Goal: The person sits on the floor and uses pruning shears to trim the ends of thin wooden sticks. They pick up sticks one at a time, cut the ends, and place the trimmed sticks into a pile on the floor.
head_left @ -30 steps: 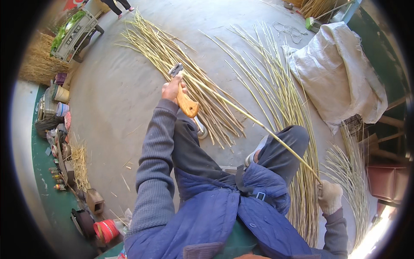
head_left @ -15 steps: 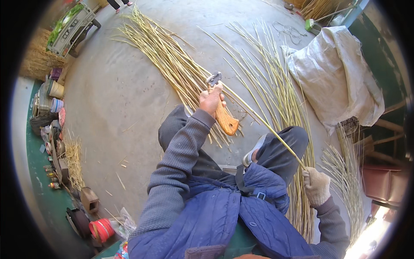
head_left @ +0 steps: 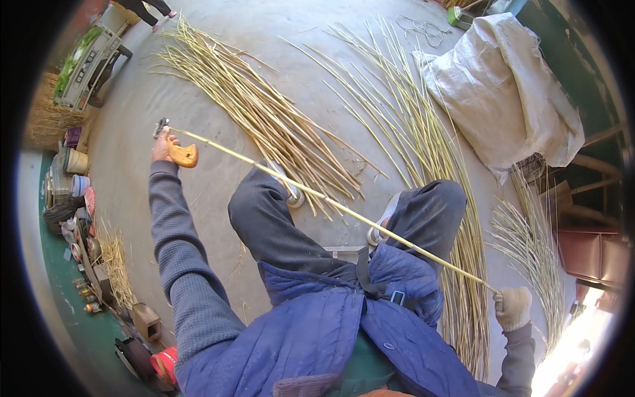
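My bare left hand, far out on the left, is closed round a hand tool with a curved wooden handle and a small dark metal head. A long yellowish plant stem runs from that metal head across my knees to the right. Its other end sits in my right hand, which wears a pale knitted glove and is closed on it. Whether the stem passes through the tool's head or just touches it is too small to tell. Beneath the stem lies a loose pile of similar stems, reaching my left shoe.
To the right, a long bundle of greener stems runs past my right knee. Beyond it are a white woven sack and thinner stalks. Spools and boxes line the left wall. A small vehicle and a person's legs are at the far left.
My left hand has swung far left with the tool, along the stem. The right hand has moved slightly right and down, still gripping the stem. The stem now stretches between widely spread hands.
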